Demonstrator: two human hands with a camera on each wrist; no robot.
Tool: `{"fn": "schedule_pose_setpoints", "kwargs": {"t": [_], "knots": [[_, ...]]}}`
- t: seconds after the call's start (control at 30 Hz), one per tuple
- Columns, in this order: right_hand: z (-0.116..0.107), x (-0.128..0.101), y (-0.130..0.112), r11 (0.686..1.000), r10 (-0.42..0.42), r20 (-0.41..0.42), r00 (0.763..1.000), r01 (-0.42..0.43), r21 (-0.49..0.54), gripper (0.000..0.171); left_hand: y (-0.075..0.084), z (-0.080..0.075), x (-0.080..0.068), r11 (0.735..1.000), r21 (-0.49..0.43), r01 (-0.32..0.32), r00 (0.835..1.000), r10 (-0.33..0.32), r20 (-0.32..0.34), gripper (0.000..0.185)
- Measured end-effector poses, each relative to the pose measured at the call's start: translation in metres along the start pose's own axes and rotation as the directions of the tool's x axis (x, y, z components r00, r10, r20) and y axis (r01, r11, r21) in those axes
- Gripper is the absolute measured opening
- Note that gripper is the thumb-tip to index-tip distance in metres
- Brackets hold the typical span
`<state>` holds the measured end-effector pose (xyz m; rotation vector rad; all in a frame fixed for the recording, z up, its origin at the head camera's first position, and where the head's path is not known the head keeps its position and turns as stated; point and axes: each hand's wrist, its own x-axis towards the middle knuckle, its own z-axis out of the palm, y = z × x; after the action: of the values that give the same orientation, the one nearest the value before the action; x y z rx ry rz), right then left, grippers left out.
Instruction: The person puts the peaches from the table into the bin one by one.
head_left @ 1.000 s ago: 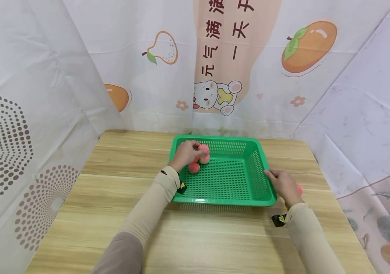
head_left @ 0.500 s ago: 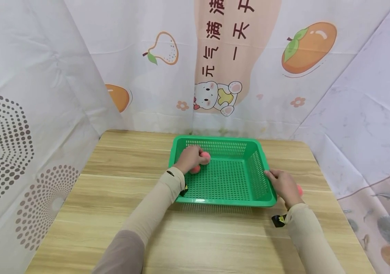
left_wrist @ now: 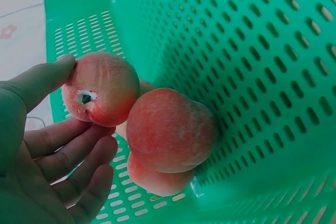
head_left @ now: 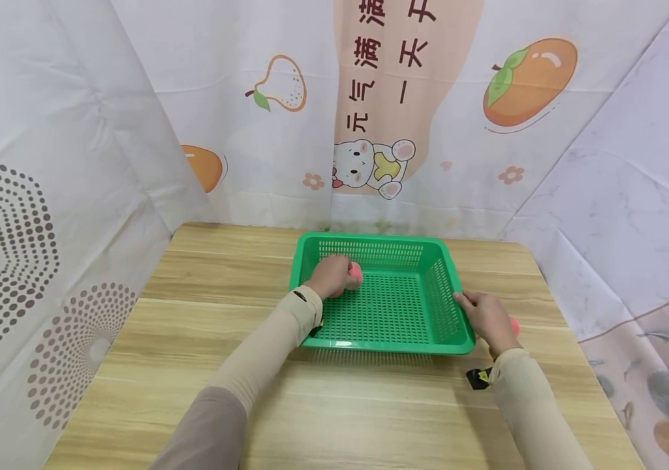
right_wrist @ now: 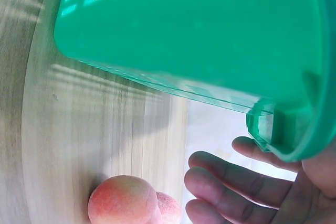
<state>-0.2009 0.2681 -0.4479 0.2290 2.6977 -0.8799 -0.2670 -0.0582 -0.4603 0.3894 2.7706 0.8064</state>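
Note:
A green slotted basket (head_left: pixel 381 239) stands on the wooden table (head_left: pixel 205 339). My left hand (head_left: pixel 328 277) is inside its far left corner and holds a pink peach (left_wrist: pixel 100 87) between thumb and fingers (left_wrist: pixel 79 150). Two more peaches (left_wrist: pixel 170 129) lie stacked against the basket wall (left_wrist: pixel 252 51) right beside it. In the head view only a sliver of peach (head_left: pixel 356 273) shows past the hand. My right hand (head_left: pixel 487 316) grips the basket's right rim near the front corner, with its fingers (right_wrist: pixel 226 182) under the rim (right_wrist: pixel 283 135).
Two peaches (right_wrist: pixel 123 200) lie on the table just right of the basket, partly hidden behind my right hand (head_left: pixel 513 323). Printed curtains close in the table at the back and both sides. Bare tabletop stretches left of and in front of the basket.
My left hand has sunk lower into the basket's far left corner with its peach and now covers the peaches there. The right hand and basket have not moved.

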Motion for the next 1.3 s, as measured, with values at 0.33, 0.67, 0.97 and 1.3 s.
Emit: {"fn": "schedule_pose_setpoints", "kwargs": {"t": [0.33, 0.67, 0.97, 1.3], "knots": [[0.000, 0.000, -0.002, 1.000, 0.007, 0.007, 1.000, -0.007, -0.010, 0.065, -0.005, 0.014, 0.008, 0.989, 0.110, -0.100, 0.995, 0.096, 0.041, 0.031], [0.001, 0.001, -0.003, 1.000, 0.016, 0.023, 1.000, -0.016, 0.005, 0.067, -0.001, 0.017, 0.006, 0.958, 0.260, -0.124, 0.992, 0.117, 0.045, 0.041], [0.001, 0.000, -0.003, 1.000, 0.015, 0.028, 0.999, -0.015, 0.002, 0.068, -0.002, 0.016, 0.010, 0.958, 0.269, -0.104, 0.995, 0.099, 0.034, 0.024], [0.000, 0.002, -0.002, 1.000, 0.007, 0.027, 1.000, -0.007, -0.005, 0.068, -0.004, 0.010, 0.008, 0.973, 0.215, -0.082, 0.996, 0.072, 0.056, 0.054]]}}
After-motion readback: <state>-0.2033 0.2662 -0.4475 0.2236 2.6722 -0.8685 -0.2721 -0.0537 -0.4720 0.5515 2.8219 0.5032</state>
